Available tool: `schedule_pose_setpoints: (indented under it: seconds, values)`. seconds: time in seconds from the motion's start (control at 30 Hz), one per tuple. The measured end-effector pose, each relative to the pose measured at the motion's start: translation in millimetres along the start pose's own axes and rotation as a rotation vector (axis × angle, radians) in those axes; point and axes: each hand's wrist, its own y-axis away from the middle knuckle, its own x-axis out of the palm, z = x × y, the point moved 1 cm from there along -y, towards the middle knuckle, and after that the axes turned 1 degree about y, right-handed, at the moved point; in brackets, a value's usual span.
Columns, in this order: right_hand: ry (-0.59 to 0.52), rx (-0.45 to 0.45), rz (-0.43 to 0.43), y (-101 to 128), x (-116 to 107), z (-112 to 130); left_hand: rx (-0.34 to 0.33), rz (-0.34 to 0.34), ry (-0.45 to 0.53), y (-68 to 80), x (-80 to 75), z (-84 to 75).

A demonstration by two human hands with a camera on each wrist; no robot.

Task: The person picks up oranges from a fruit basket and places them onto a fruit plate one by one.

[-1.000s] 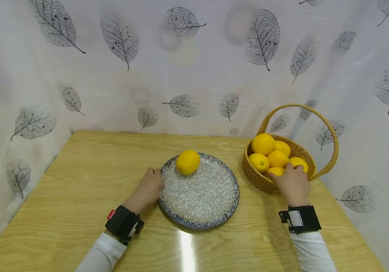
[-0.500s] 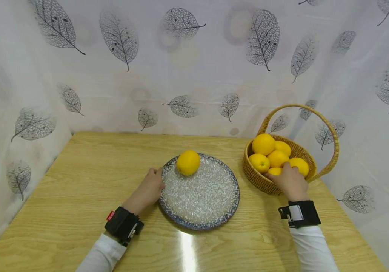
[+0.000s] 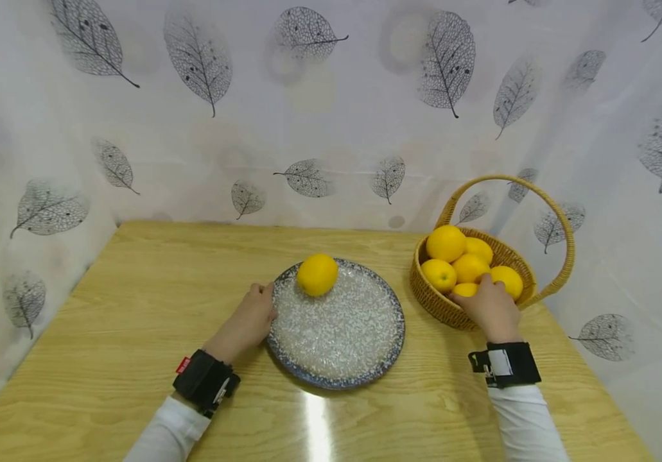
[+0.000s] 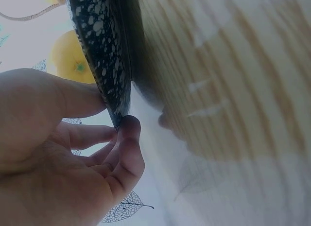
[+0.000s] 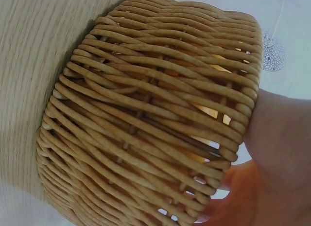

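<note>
A speckled blue-rimmed plate (image 3: 339, 350) lies mid-table with one yellow-orange fruit (image 3: 317, 274) on its far side. My left hand (image 3: 248, 321) is at the plate's left rim. In the left wrist view its thumb and fingers (image 4: 127, 133) pinch the plate's rim (image 4: 104, 56), with the fruit (image 4: 70, 58) behind. A wicker basket (image 3: 435, 301) at the right holds several more of these fruits (image 3: 446, 242). My right hand (image 3: 489, 307) reaches over the near rim onto the front fruits, fingertips hidden. The right wrist view shows the basket wall (image 5: 146, 114) and my palm (image 5: 277, 153).
The wooden table (image 3: 151, 289) is walled on three sides by a white curtain printed with leaves (image 3: 331, 128). The basket's arched handle (image 3: 562, 224) rises over the fruits near the right curtain.
My right hand has slid a little further into the basket over the front fruits. The left hand, plate and fruit on it stay where they were.
</note>
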Motion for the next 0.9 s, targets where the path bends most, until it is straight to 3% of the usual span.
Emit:
schedule_pose_setpoints:
  seconds: [0.33, 0.63, 0.9]
  values:
    - [-0.018, 0.024, -0.008, 2.8, -0.2, 0.1, -0.024, 0.024, 0.008, 0.4, -1.2, -2.8]
    - [-0.026, 0.016, -0.029, -0.7, -0.6, 0.2, -0.029, 0.004, 0.009, -0.8, -2.5, -1.6]
    - [-0.010, -0.003, -0.089, -1.0, 0.5, 2.4, -0.007, 0.000, -0.009, 0.8, -0.3, 0.7]
